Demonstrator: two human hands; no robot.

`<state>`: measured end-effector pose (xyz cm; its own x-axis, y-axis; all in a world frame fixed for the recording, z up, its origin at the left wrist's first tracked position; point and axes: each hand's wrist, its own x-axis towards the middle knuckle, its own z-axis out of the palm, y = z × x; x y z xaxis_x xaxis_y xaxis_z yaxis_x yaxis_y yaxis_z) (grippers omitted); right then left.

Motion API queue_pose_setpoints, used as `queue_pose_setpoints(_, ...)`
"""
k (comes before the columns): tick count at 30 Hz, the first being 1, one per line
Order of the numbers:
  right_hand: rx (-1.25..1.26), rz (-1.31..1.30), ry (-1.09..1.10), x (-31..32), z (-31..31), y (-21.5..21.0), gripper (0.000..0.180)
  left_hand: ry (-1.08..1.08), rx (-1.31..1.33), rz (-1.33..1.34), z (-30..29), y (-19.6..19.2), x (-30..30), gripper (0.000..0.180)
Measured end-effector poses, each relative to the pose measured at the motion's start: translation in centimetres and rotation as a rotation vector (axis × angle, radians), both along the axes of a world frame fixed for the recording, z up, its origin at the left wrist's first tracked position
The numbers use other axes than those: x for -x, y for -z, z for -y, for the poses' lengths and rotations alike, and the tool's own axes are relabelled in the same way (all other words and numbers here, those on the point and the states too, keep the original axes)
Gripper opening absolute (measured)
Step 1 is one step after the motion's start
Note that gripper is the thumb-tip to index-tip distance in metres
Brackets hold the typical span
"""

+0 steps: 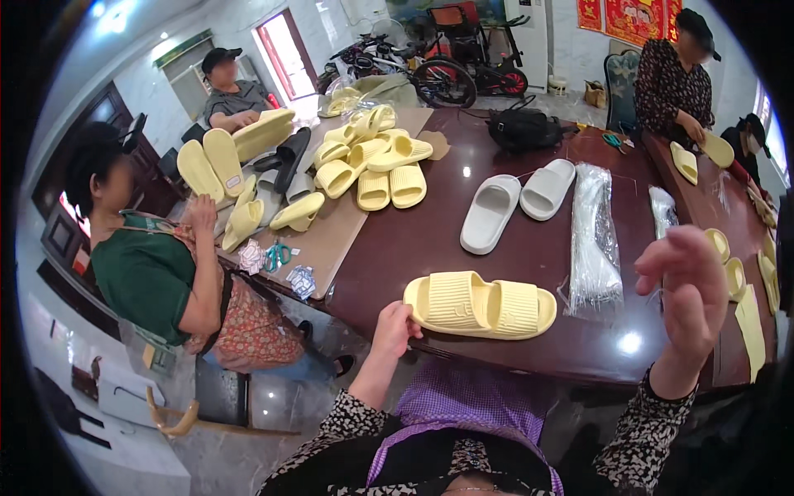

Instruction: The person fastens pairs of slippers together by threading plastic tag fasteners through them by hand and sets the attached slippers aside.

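Note:
A pair of pale yellow ribbed slippers (451, 306) lies at the table's near edge, the two overlapping end to end. My left hand (394, 331) grips their left end between thumb and fingers. Off to the right, my right hand (686, 298) is raised above the table, its fingers loosely bent and apart, and I see nothing in it. Between the slippers and that hand lies a clear bag of thin white plastic strands (594, 248). A smaller bundle of white strands (662, 211) is just behind the right hand. Farther back sit two white slippers (490, 217).
Yellow slippers (391, 186) are heaped at the back left, beside grey and black ones. Teal scissors (278, 256) and small labels (302, 281) lie near the left edge. A black bag (529, 130) stands at the back. Other people handle slippers on the left and far right.

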<state>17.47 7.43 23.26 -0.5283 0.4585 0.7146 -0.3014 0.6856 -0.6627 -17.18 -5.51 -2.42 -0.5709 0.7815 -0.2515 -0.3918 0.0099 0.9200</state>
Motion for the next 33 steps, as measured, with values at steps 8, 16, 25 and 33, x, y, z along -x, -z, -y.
queue_pose_setpoints(8, 0.029, -0.164, -0.035, -2.3, 1.1, -2.4, 0.086, 0.047, 0.032, -0.007, -1.2, -0.8, -1.2, 0.021)
queue_pose_setpoints(16, 0.112, -0.194, 0.004, -1.1, 1.0, -3.3, 0.081, -0.122, 0.1, -0.41, 0.2, -2.8, 0.2, 0.036)
queue_pose_setpoints(25, -0.357, 0.144, 0.123, 0.2, 2.4, -3.3, 0.087, 0.243, -0.755, -0.794, 1.0, -23.4, -2.3, 0.053)
queue_pose_setpoints(33, -0.145, 0.169, 0.029, 4.2, 2.1, -5.4, 0.084, 0.369, -0.787, -0.98, -0.7, -29.6, -2.6, 0.058)
